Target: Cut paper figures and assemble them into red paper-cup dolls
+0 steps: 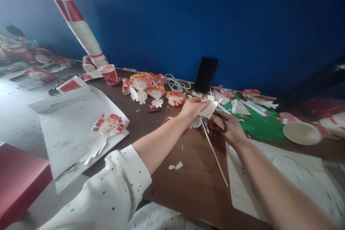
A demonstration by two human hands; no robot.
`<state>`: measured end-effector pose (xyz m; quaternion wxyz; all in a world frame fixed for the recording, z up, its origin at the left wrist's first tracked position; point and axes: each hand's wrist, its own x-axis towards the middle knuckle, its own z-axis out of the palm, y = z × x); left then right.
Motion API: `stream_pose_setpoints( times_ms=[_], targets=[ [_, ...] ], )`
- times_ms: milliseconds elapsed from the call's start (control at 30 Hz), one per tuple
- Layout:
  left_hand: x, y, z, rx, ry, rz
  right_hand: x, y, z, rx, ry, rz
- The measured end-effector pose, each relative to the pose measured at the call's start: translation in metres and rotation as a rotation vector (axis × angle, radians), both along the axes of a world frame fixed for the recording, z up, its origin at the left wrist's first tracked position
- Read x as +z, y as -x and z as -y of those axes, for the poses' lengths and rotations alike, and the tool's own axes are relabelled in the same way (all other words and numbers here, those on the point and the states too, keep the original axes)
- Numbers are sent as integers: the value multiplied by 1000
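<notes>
My left hand [194, 108] pinches a small piece of white paper [208, 109] above the brown table. In my right hand [228, 127] is a pair of scissors [224, 123], its black handle looped round my fingers; the blades are mostly hidden around the paper, so I cannot tell if they are cutting. Below my hands a thin wooden stick [215, 156] lies aslant. Two small paper scraps [178, 165] rest on the table nearer to me. Beyond my left hand stand several paper figures [140, 88] with red and yellow rolled trim.
A black phone [206, 74] leans against the blue wall. To the left are a tall stack of paper cups [84, 36] and a large white paper sheet [67, 125]. On the right lie a green sheet [265, 127] and a paper cup [302, 133] on its side.
</notes>
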<state>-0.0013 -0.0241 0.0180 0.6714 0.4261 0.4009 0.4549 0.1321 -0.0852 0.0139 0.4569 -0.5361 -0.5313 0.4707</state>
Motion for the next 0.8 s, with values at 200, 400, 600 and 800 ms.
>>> stream_pose_setpoints(
  times_ms=[200,400,600,800],
  targets=[
    [4,0,3,2,-41,-39,-4,-3,-1,29,-15,-39],
    [3,0,3,-8,-92,-66,-4,-4,-2,-5,-31,-9],
    [0,-1,4,-26,-152,-94,-4,-2,0,-57,-8,2],
    [0,-1,4,-44,-156,-134,-11,-7,-3,-69,-38,8]
  ],
)
